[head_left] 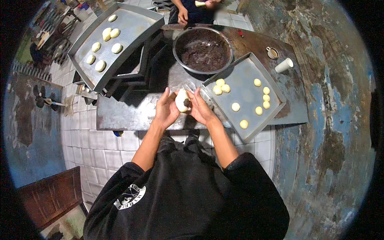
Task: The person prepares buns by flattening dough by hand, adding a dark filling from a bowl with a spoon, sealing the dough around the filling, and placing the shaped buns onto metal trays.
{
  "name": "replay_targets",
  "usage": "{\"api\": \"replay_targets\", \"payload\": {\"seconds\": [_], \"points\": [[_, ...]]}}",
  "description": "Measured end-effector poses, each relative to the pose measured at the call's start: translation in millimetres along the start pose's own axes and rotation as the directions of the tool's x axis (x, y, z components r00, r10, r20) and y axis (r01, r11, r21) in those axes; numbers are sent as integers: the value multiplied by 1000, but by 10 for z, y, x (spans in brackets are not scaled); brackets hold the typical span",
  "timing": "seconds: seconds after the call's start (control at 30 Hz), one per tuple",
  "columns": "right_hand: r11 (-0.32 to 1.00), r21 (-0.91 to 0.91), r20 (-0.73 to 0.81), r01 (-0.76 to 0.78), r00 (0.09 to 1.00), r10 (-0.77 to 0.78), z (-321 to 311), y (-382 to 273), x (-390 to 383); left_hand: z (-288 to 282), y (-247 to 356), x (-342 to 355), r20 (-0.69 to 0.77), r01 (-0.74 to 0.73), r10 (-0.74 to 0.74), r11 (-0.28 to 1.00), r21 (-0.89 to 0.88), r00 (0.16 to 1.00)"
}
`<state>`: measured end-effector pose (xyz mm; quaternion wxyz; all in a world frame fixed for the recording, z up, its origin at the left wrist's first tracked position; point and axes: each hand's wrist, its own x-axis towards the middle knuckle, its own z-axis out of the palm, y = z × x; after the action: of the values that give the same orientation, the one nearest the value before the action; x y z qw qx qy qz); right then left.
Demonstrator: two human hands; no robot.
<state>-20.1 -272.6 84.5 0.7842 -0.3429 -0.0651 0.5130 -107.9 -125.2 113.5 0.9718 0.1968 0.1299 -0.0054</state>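
Over the near edge of the table, a flattened piece of pale dough [181,100] rests between my two hands, with a lump of dark crumbly filling [187,103] on its right part. My left hand [165,110] cups the dough from the left, thumb pointing up. From the other side, the fingers of my right hand [203,109] hold its right edge close to the filling. Just beyond stands a wide metal bowl [208,72] of dark crumbly filling. To the right, a metal tray [242,82] carries several round yellowish dough balls [235,107].
On the left, another metal tray [134,30] with several dough pieces [117,48] sits tilted on stacked trays. A glass cup [272,53] of brown drink and a white cup [284,65] stand at the far right. Across the table, a person's hand [183,16] shows.
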Motion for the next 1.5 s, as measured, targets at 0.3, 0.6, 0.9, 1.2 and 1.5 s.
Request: {"api": "replay_targets", "payload": {"seconds": [0.3, 0.6, 0.9, 1.2, 1.5], "points": [[177, -965, 93, 195, 880, -466, -82, -151, -305, -130, -14, -8, -196, 163, -25, 660, 733, 980], [316, -890, 49, 329, 758, -650, 345, -332, -402, 147, -143, 56, -72, -189, 404, 570, 800, 912], [107, -922, 204, 372, 703, -681, 362, -739, -396, 682, -335, -10, 49, -458, 484, 786, 415, 874], [387, -871, -3, 302, 786, -619, 654, -785, -326, 766, -260, 191, -134, -527, 604, 767, 367, 786], [66, -915, 227, 397, 645, -729, 678, -913, -215, 849, -175, 109, -148, -493, 580, 779, 387, 801]]}}
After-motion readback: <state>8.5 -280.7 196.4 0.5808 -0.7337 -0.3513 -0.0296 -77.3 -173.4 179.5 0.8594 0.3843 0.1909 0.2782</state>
